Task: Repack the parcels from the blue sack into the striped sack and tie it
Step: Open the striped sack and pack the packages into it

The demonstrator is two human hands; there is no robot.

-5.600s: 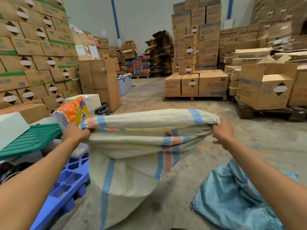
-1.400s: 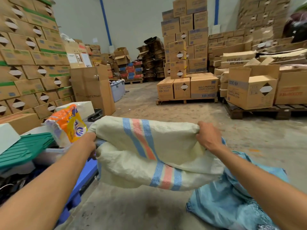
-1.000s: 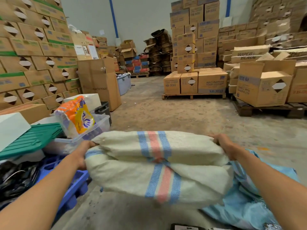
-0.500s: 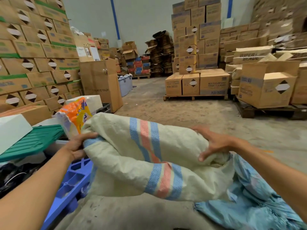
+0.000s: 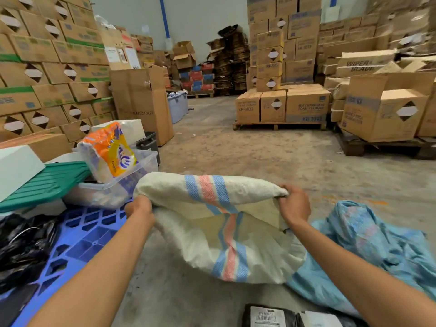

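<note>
The cream striped sack (image 5: 212, 234), with blue and pink bands, hangs in front of me just above the concrete floor. My left hand (image 5: 139, 210) grips its rim on the left. My right hand (image 5: 293, 205) grips the rim on the right, and the mouth gapes a little between them. The blue sack (image 5: 368, 251) lies crumpled on the floor to the right, partly under the striped sack. A black parcel (image 5: 269, 317) with a white label lies at the bottom edge.
A blue plastic pallet (image 5: 82, 241) sits at the left with black bags (image 5: 23, 244), a green crate lid (image 5: 44, 185) and a clear tub (image 5: 118, 185) holding an orange packet (image 5: 108, 152). Stacked cartons line the left wall. Pallets of boxes (image 5: 280, 105) stand ahead and right.
The sack has dropped lower toward the floor. My right hand moved from lying on top of the sack to gripping its rim, and the mouth now gapes between my hands.
</note>
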